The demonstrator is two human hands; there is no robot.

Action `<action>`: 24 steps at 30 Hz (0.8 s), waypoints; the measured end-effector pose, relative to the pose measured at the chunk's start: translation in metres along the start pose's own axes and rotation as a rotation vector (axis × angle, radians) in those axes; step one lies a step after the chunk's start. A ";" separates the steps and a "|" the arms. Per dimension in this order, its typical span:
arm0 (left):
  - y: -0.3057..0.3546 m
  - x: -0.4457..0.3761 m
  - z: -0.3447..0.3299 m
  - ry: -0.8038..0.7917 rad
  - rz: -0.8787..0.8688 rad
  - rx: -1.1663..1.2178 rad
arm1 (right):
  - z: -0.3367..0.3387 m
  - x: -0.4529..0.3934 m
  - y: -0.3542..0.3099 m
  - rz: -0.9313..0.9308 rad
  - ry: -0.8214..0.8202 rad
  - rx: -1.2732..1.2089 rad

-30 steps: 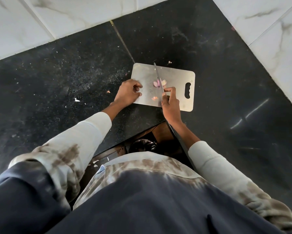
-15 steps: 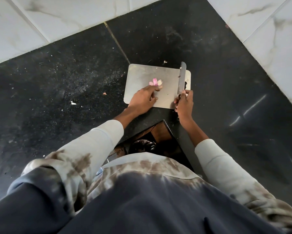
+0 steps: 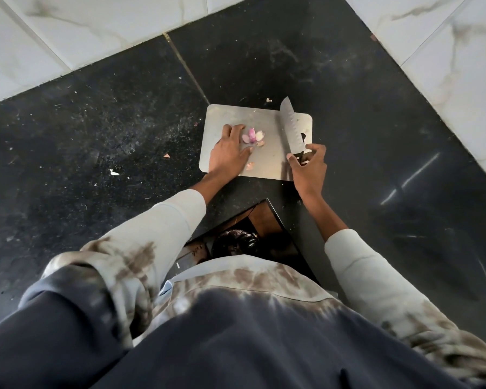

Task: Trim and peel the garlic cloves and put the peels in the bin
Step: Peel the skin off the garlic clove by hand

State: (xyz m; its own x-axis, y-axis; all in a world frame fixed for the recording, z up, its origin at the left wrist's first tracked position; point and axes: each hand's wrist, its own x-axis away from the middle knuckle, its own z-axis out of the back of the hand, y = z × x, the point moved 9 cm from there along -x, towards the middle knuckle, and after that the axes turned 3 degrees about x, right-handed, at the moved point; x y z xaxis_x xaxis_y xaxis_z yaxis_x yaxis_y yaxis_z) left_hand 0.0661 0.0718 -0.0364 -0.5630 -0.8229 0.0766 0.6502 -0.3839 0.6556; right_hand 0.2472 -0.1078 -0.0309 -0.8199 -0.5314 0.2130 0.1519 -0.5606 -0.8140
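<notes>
A small steel cutting board (image 3: 230, 113) lies on the black counter. Pink and pale garlic pieces and peels (image 3: 253, 136) sit in a little heap at its middle, and one more scrap (image 3: 250, 165) lies near the front edge. My left hand (image 3: 227, 153) rests flat on the board, fingers straight, touching the left side of the heap. My right hand (image 3: 309, 169) holds the black handle of a knife (image 3: 291, 127), whose blade lies flat along the board's right side. A bin with a black liner (image 3: 236, 242) shows below the counter's front edge.
Bits of peel (image 3: 114, 172) are scattered on the black counter (image 3: 109, 122) left of the board, and one bit (image 3: 269, 100) lies just behind it. White marble tiles (image 3: 446, 66) border the counter at the back and right.
The knife has moved from the board's middle to its right side and now lies flat. My left hand has moved forward onto the board, up against the garlic heap.
</notes>
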 end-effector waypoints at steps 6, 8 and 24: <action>0.005 -0.012 -0.005 0.048 0.055 0.039 | 0.030 -0.015 0.010 -0.031 0.111 0.116; 0.005 -0.013 -0.004 0.060 0.048 0.066 | 0.038 -0.020 0.015 -0.037 0.165 0.137; -0.004 -0.014 0.004 0.055 0.001 0.108 | 0.032 -0.021 -0.023 0.077 0.339 0.357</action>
State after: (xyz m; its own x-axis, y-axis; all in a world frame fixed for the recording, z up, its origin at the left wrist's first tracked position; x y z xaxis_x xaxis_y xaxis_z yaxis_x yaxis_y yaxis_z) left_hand 0.0691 0.0863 -0.0369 -0.5317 -0.8461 0.0372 0.5899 -0.3384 0.7332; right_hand 0.2784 -0.1038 0.0003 -0.9230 -0.3771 -0.0763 0.3503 -0.7419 -0.5718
